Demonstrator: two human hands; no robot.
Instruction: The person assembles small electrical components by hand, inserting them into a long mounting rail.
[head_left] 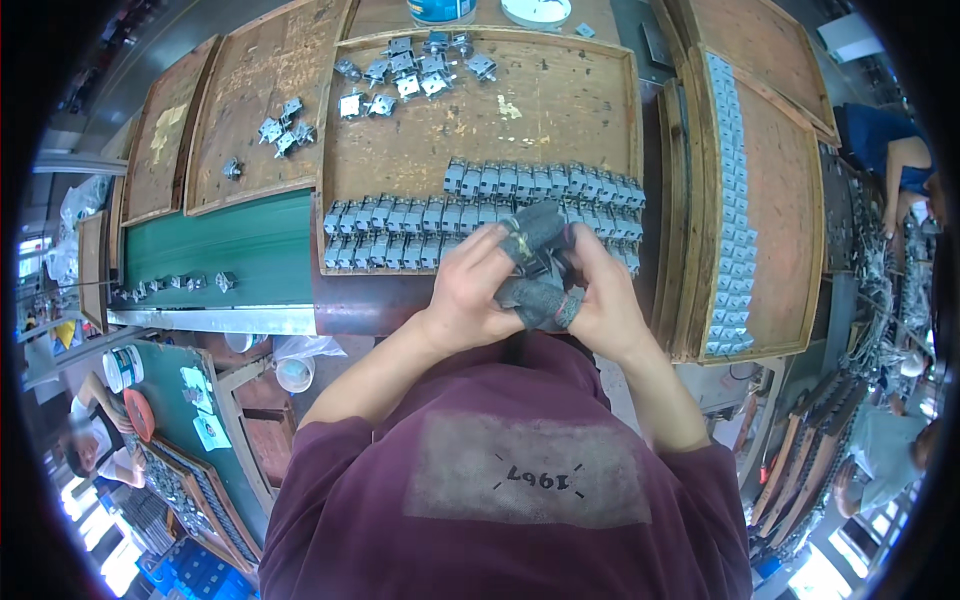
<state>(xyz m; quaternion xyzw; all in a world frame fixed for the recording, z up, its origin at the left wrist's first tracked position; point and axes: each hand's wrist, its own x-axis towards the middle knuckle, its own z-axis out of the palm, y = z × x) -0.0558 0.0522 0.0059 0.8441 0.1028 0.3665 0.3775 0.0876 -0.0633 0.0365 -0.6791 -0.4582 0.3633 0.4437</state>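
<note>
My left hand (pixel 468 287) and my right hand (pixel 608 300) meet in front of my chest at the near edge of a wooden tray (pixel 420 150). Dark grey cloth covers wrap some fingers of both. Between the fingertips they grip a small grey metal part (pixel 541 264), mostly hidden by the fingers. Just beyond, rows of small box-shaped metal parts (pixel 385 215) stand packed along the tray's near side. A loose heap of similar parts (pixel 408 65) lies at its far left.
Left of the tray, a green belt (pixel 220 260) carries several parts, with another wooden tray (pixel 250 100) beyond it. A right-hand tray (pixel 775 210) holds a long column of parts (pixel 730 200). A blue tub (pixel 440 11) and white dish (pixel 537 11) stand at the back. Other people work at both sides.
</note>
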